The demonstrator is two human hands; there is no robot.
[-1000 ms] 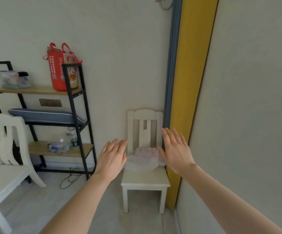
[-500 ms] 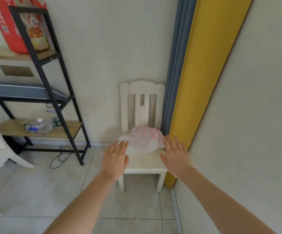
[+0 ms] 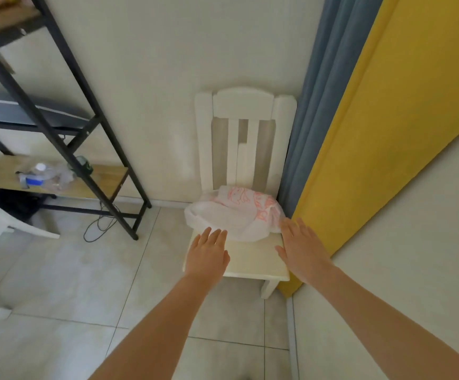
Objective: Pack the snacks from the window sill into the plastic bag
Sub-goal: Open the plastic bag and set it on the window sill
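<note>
Pale floor tiles (image 3: 66,275) are lying under a little white chair (image 3: 253,260) by the wall. On its seat, the plastic bag (image 3: 236,213) is sitting. Both the left hand (image 3: 207,255) and right hand (image 3: 302,249) are reaching out flat, fingers spread, holding nothing, just by the bag.

Two long, bare arms come up from the bottom of the picture, and no sleeves cover them. The bare left hand (image 3: 207,255) has no ring, no watch and no glove on it, and its short, plain fingernails have no paint. The bare right hand (image 3: 303,249) is just the same, with nothing on its wrist or on its fingers (image 3: 295,229).
</note>
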